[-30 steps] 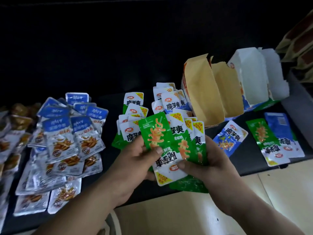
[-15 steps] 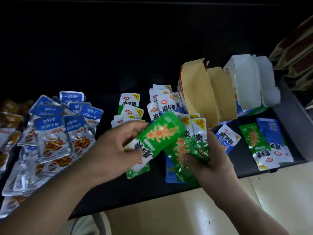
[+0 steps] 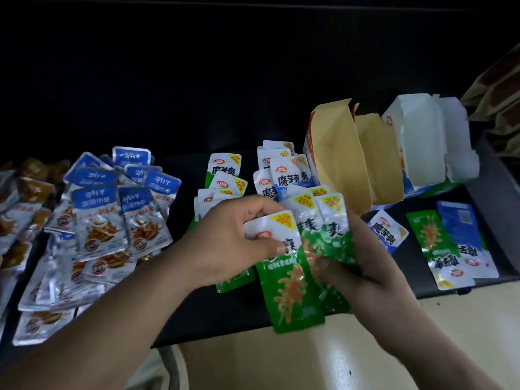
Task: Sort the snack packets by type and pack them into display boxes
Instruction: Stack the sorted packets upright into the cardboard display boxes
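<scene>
On the left of the dark desk (image 3: 222, 313), a heap of blue-topped packets (image 3: 104, 220) is lying. Near the middle, the left hand (image 3: 239, 243) is pinching the white top of one green packet (image 3: 292, 294), which is overlapping a fan of green packets (image 3: 334, 235) that the right hand (image 3: 365, 268) is gripping. Far right, a brown-lined display box (image 3: 343, 159) and a white display box (image 3: 419, 142) are standing open, with loose packets (image 3: 433, 243) lying nearer.

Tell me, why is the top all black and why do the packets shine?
Head view: the back is unlit, so nearly black; light glares off the foil of the green packets and blue packets; the left edge looks soft and dim.
</scene>
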### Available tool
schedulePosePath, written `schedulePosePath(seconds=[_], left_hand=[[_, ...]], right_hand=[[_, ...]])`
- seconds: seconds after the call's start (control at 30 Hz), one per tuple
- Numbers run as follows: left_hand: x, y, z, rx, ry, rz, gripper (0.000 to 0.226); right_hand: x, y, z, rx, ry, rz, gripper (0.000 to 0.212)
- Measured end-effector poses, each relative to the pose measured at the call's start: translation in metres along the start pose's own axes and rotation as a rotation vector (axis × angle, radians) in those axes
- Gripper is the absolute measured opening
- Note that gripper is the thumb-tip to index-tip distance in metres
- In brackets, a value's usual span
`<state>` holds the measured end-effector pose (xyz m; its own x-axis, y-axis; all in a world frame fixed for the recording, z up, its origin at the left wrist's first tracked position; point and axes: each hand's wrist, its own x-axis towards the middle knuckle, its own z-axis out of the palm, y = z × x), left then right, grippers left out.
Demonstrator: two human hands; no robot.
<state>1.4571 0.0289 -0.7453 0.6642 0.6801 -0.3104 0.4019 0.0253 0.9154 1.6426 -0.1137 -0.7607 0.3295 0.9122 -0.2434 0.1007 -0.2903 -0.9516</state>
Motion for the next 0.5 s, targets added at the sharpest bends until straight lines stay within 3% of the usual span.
schedulePosePath(seconds=[0.17, 0.27, 0.33, 0.37, 0.43, 0.5], left_hand=[[0.003, -0.005, 0.028, -0.151, 0.228, 0.002, 0.047], [0.0, -0.008, 0.041, -0.01, 0.399, 0.072, 0.047], [-0.003, -0.015, 0.038, 0.148, 0.583, 0.153, 0.034], [-0.007, -0.022, 0.036, 0.164, 0.599, 0.143, 0.03], [-0.019, -0.033, 0.037, 0.09, 0.426, -0.003, 0.051], [-0.033, -0.029, 0.044, -0.065, 0.178, -0.163, 0.054]], right_hand=[[-0.005, 0.001, 0.018, 0.235, -0.018, 0.088, 0.056], [-0.006, 0.005, 0.024, 0.199, 0.062, 0.085, 0.056], [-0.005, 0.006, 0.026, 0.233, 0.16, 0.103, 0.056], [-0.004, 0.005, 0.026, 0.283, 0.189, 0.124, 0.055], [-0.004, 0.003, 0.027, 0.356, 0.199, 0.151, 0.056], [-0.005, 0.0, 0.029, 0.371, 0.149, 0.167, 0.057]])
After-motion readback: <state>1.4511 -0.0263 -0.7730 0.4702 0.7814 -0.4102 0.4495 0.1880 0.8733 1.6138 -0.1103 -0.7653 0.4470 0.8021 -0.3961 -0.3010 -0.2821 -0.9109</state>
